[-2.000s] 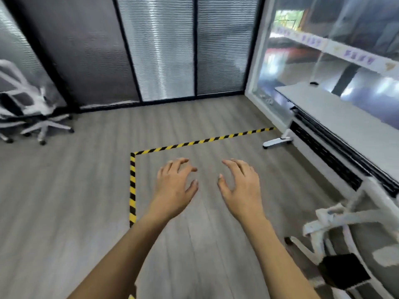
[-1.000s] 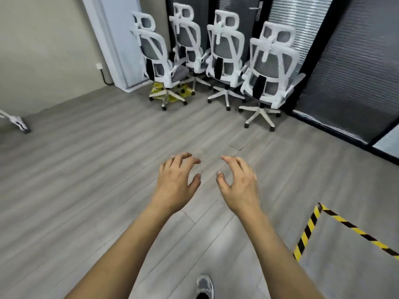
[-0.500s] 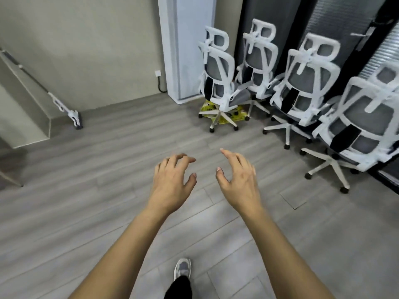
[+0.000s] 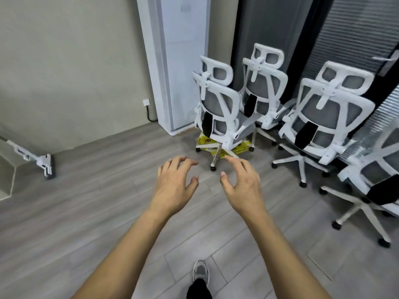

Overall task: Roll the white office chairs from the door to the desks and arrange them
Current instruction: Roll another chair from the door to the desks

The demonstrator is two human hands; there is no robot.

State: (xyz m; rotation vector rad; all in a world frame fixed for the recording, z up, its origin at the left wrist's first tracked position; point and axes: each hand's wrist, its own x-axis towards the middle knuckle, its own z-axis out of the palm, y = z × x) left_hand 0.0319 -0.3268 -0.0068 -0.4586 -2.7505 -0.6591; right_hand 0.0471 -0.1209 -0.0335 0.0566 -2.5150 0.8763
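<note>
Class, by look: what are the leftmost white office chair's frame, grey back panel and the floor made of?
White chair frame: likely moulded plastic, smooth, slightly glossy. Grey back panel: probably mesh fabric, matte, taut. Grey plank floor: wood-look laminate or vinyl, grain streaks, seams.

The 4 chairs (image 4: 216,102) I faced had smooth white plastic frames and grey mesh cloth backs; the floor (image 4: 75,212) was matt grey wood-look plank.

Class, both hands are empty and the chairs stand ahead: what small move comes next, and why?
Probably step closer and reach for the backrest of the leftmost chair. The left hand and right hand hover open and empty, short of it, and its back faces the person.
</note>
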